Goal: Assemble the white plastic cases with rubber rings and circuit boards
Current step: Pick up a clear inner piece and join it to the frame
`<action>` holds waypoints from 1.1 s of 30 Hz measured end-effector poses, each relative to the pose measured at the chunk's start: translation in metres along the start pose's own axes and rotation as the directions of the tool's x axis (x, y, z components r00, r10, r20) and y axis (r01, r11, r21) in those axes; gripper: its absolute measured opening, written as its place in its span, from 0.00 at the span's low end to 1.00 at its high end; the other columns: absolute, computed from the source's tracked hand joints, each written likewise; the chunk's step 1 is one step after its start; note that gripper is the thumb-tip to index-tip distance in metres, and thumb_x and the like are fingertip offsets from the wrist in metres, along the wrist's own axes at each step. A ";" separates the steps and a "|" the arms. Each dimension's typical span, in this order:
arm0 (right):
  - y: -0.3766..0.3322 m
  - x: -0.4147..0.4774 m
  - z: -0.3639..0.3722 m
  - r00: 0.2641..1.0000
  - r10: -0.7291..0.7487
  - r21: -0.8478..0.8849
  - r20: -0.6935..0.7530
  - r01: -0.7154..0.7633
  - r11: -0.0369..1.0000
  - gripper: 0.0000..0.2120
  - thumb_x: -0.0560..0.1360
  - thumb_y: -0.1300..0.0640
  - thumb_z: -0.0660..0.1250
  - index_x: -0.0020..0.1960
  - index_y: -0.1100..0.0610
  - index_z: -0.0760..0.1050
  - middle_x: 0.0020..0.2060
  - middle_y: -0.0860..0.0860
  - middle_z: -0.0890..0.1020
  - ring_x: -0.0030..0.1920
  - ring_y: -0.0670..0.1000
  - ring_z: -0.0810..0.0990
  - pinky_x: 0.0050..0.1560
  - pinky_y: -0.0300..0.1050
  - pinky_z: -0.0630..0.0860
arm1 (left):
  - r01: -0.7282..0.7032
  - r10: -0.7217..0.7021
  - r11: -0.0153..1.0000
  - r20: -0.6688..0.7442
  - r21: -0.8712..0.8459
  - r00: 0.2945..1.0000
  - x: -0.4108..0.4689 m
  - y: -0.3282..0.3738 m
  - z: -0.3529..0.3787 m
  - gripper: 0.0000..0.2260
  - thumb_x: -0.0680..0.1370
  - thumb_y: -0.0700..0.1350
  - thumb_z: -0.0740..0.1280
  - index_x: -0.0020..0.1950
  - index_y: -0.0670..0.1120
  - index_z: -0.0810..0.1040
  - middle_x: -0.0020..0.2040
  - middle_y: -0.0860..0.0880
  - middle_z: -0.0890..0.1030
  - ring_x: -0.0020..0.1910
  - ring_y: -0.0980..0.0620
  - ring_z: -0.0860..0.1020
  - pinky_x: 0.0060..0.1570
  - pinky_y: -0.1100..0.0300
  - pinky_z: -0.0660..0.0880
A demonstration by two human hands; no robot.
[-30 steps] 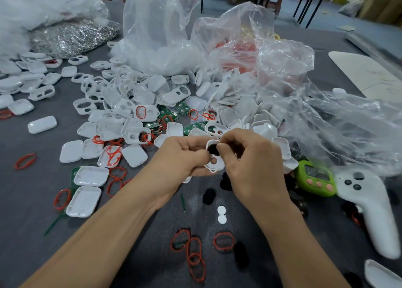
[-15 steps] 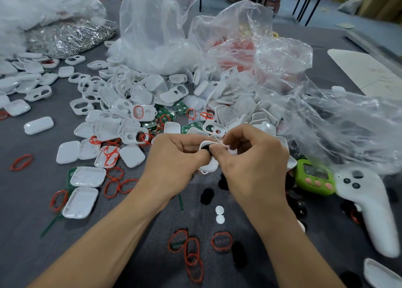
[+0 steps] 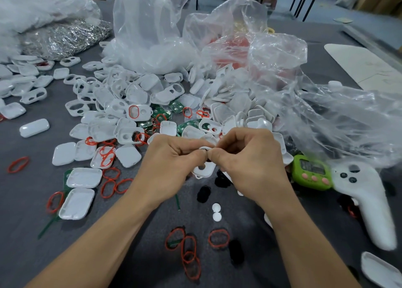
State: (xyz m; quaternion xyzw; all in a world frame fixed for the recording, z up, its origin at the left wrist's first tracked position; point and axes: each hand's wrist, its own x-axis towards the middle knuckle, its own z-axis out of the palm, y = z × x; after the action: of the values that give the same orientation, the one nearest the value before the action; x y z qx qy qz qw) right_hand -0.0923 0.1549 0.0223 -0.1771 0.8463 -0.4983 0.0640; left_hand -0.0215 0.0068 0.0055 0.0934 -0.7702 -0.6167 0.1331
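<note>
My left hand (image 3: 171, 163) and my right hand (image 3: 250, 163) meet at the table's middle, both pinching one white plastic case (image 3: 203, 168) with holes in it. Both thumbs press on its upper end, where a small black part shows; the fingers hide most of the case. Behind the hands lies a pile of white case halves (image 3: 130, 96) mixed with green circuit boards (image 3: 161, 114). Red rubber rings (image 3: 218, 237) lie loose on the grey table in front of my arms and at the left.
Clear plastic bags (image 3: 261, 59) heap at the back and right. A green timer (image 3: 311, 172) and a white controller (image 3: 367, 200) lie at the right. Two white discs (image 3: 216, 211) and black pads (image 3: 203, 194) sit below the hands. Shallow white trays (image 3: 77, 203) lie at the left.
Both hands have closed in on the white case, and the thumbs now press together on its upper end. The case has tilted so less of it shows.
</note>
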 end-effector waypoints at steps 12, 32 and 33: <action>0.002 0.004 0.009 0.999 -0.003 0.095 -0.050 0.008 0.995 0.06 0.71 0.53 0.77 0.37 0.49 0.83 0.31 0.43 0.84 0.32 0.44 0.83 0.36 0.42 0.81 | 0.137 -0.188 0.939 -0.140 -0.316 0.972 0.005 -0.002 0.015 0.13 0.77 0.29 0.67 0.48 0.43 0.88 0.41 0.40 0.87 0.36 0.47 0.83 0.39 0.51 0.82; -0.001 -0.004 0.023 0.972 -0.073 0.059 -0.222 0.088 0.994 0.08 0.70 0.56 0.78 0.34 0.49 0.82 0.28 0.39 0.83 0.29 0.40 0.81 0.30 0.30 0.74 | 0.007 -0.045 0.987 -0.234 -0.161 0.971 0.003 -0.004 0.018 0.15 0.75 0.29 0.69 0.43 0.47 0.89 0.32 0.45 0.85 0.30 0.53 0.78 0.31 0.61 0.77; 0.000 -0.003 0.023 0.977 -0.069 0.065 -0.200 0.083 0.994 0.07 0.70 0.56 0.77 0.35 0.50 0.82 0.30 0.41 0.83 0.31 0.41 0.82 0.34 0.35 0.77 | -0.001 -0.037 0.988 -0.244 -0.154 0.969 0.004 -0.004 0.018 0.16 0.75 0.28 0.69 0.42 0.48 0.89 0.32 0.45 0.85 0.30 0.54 0.78 0.30 0.62 0.76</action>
State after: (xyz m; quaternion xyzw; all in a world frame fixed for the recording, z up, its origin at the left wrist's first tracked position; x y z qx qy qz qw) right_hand -0.0830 0.1365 0.0110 -0.1567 0.8224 -0.5460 -0.0328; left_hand -0.0314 0.0214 -0.0013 0.1655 -0.6974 -0.6587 0.2287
